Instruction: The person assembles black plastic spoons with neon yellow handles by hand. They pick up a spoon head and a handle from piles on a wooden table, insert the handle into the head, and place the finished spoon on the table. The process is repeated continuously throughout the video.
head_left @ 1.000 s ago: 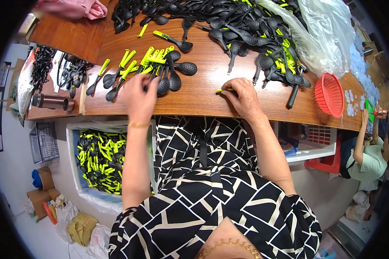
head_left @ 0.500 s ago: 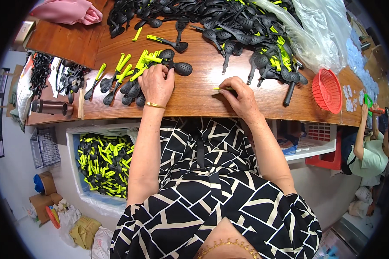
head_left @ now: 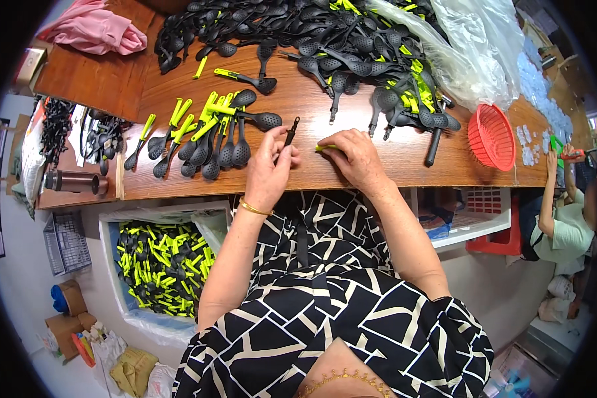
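Note:
My left hand (head_left: 269, 166) is closed on a slim black stem (head_left: 291, 131) that points up and away from me. It looks like the bare stem of a black spoon; its lower part is hidden by the fingers. Facing it, a little to the right, my right hand (head_left: 355, 159) pinches a yellow-green handle piece (head_left: 321, 147), mostly covered by the fingers. The two parts are apart. Left of my left hand lies a group of black perforated spoons (head_left: 212, 142) with yellow-green handles (head_left: 213, 113), some crossing over each other.
A large heap of black spoons (head_left: 259, 26) covers the far table, beside clear plastic sheeting (head_left: 477, 53). A red basket (head_left: 491, 137) and a black-handled tool (head_left: 434, 147) are at right. Below left stands a box of yellow-green-handled spoons (head_left: 166, 265). Another person (head_left: 564, 225) works at far right.
My left hand has come away from the spoon group, moving right and nearer, and now holds the black stem up. The right hand, still pinching the yellow-green piece, has shifted slightly left and nearer.

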The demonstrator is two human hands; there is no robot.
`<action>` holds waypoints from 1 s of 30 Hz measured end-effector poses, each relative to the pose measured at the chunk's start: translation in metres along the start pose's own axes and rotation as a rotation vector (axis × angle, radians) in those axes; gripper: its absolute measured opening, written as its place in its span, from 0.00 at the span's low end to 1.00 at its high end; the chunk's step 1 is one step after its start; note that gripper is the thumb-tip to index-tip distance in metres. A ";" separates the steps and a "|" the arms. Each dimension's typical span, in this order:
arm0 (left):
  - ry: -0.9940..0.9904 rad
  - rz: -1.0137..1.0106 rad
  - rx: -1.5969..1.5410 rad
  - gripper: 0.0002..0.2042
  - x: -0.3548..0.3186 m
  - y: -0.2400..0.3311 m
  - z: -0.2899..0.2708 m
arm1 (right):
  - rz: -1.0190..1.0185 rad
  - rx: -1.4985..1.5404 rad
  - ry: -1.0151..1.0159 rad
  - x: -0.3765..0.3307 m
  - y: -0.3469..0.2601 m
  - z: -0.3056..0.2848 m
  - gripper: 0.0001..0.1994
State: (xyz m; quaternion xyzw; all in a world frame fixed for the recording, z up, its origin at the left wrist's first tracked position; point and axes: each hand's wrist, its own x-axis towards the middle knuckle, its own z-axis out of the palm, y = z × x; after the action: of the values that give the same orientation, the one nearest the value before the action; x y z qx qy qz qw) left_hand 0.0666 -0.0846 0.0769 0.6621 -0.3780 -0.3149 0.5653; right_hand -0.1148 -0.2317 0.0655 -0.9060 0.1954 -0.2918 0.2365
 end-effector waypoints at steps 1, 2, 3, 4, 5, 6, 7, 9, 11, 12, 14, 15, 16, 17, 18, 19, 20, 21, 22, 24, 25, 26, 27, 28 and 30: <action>0.013 -0.029 0.014 0.17 -0.003 -0.003 0.002 | -0.007 -0.001 -0.001 0.000 0.000 0.001 0.08; 0.044 0.028 0.103 0.16 -0.003 -0.006 0.003 | -0.010 -0.007 -0.002 -0.001 0.001 0.000 0.08; 0.076 0.079 0.192 0.15 -0.003 -0.008 0.002 | -0.012 -0.011 -0.004 -0.001 0.001 0.001 0.08; 0.080 0.114 0.231 0.14 -0.001 -0.009 0.001 | -0.015 -0.015 -0.007 -0.001 0.001 0.000 0.08; 0.085 0.148 0.269 0.14 0.004 -0.011 0.001 | -0.017 -0.019 -0.010 -0.001 0.001 0.001 0.08; 0.087 0.185 0.310 0.14 0.009 -0.008 0.000 | -0.034 -0.012 0.001 0.000 0.001 0.001 0.08; 0.076 0.206 0.376 0.14 0.011 -0.005 0.001 | -0.030 -0.001 0.002 0.000 0.002 0.001 0.08; 0.046 0.249 0.508 0.14 0.016 0.004 0.001 | -0.020 0.016 0.006 -0.003 0.002 0.001 0.08; 0.205 0.371 0.689 0.13 0.025 0.006 -0.013 | -0.017 0.037 0.019 -0.002 0.000 0.000 0.09; 0.254 0.341 0.743 0.13 0.031 0.007 -0.023 | -0.010 0.039 0.021 -0.002 0.000 0.000 0.09; 0.306 0.260 0.932 0.14 0.043 0.014 -0.042 | -0.005 0.045 0.023 -0.004 0.000 -0.001 0.09; 0.308 0.209 1.064 0.14 0.049 0.014 -0.050 | -0.008 0.047 0.024 -0.004 0.002 0.000 0.09; 0.290 0.250 1.070 0.14 0.057 0.009 -0.057 | -0.016 0.053 0.026 -0.002 0.002 0.000 0.09; 0.263 0.214 1.101 0.14 0.061 0.002 -0.058 | -0.017 0.063 0.020 -0.002 0.001 0.001 0.09; 0.229 0.182 1.127 0.14 0.066 0.005 -0.055 | -0.011 0.065 0.016 -0.002 0.001 0.000 0.09; 0.195 0.151 1.153 0.14 0.068 0.007 -0.052 | -0.006 0.069 0.012 -0.003 0.001 0.000 0.09; 0.208 0.102 1.140 0.15 0.069 0.010 -0.050 | 0.000 0.073 0.011 -0.003 0.000 0.000 0.09; 0.228 0.076 1.082 0.16 0.068 0.010 -0.048 | 0.007 0.074 0.010 -0.002 -0.001 -0.001 0.09; 0.249 0.049 1.025 0.16 0.066 0.010 -0.047 | 0.012 0.077 0.009 -0.002 -0.001 -0.002 0.10; 0.310 0.030 0.868 0.14 0.059 0.011 -0.045 | -0.001 0.138 0.053 -0.003 0.002 -0.001 0.10; 0.350 0.037 0.768 0.11 0.054 0.011 -0.043 | -0.008 0.171 0.074 -0.003 0.003 0.000 0.11; 0.388 0.043 0.668 0.08 0.049 0.012 -0.041 | 0.035 0.242 0.069 -0.003 0.003 -0.001 0.10; 0.429 0.048 0.566 0.06 0.044 0.012 -0.040 | 0.074 0.314 0.060 -0.002 0.002 -0.003 0.10; 0.413 0.095 0.390 0.06 0.040 0.007 -0.037 | 0.115 0.385 0.052 -0.001 0.001 -0.005 0.09; 0.383 0.205 0.283 0.08 0.031 0.006 -0.027 | 0.180 0.477 0.078 -0.001 -0.001 -0.007 0.09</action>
State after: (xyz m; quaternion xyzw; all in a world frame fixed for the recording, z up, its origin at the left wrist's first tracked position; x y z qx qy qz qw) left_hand 0.1043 -0.0982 0.0878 0.7403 -0.3696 -0.0688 0.5574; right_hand -0.1193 -0.2322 0.0708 -0.7915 0.2101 -0.3421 0.4608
